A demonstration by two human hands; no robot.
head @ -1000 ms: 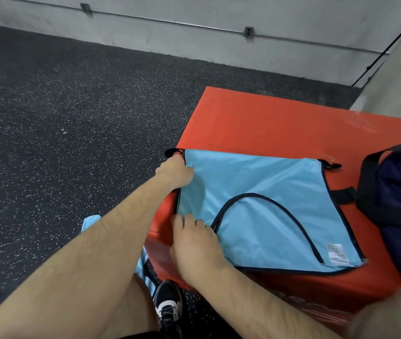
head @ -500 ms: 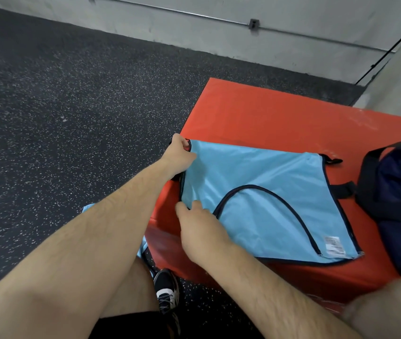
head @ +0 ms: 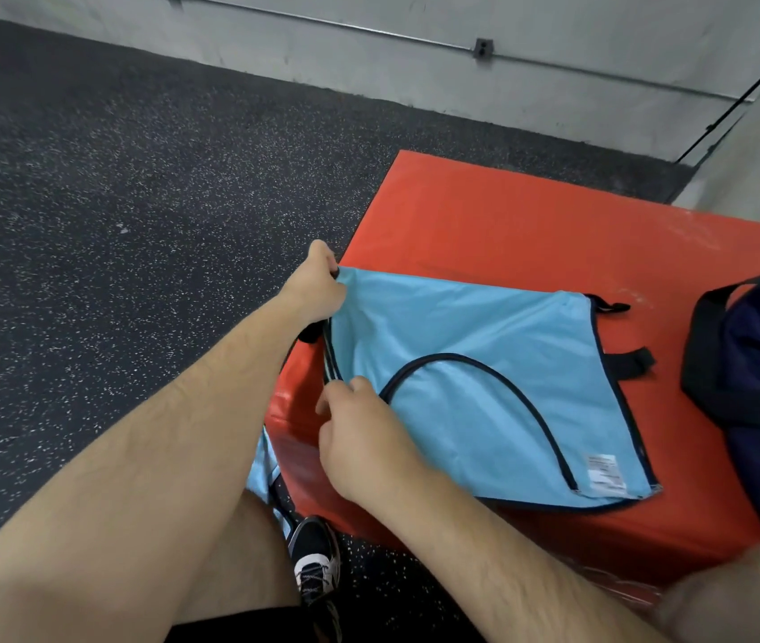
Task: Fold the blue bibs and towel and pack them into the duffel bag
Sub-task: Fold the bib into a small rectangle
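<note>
Within left grip (head: 320, 292), right grip (head: 362, 426): bib (head: 485, 336)

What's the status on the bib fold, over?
Left hand grips the blue bib at its far left corner, right hand pinches its near left edge. Bib lies on the red mat. Duffel bag at right, nothing blocking.

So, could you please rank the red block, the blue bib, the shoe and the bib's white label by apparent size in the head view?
1. red block
2. blue bib
3. shoe, partly hidden by the leg
4. white label
</note>
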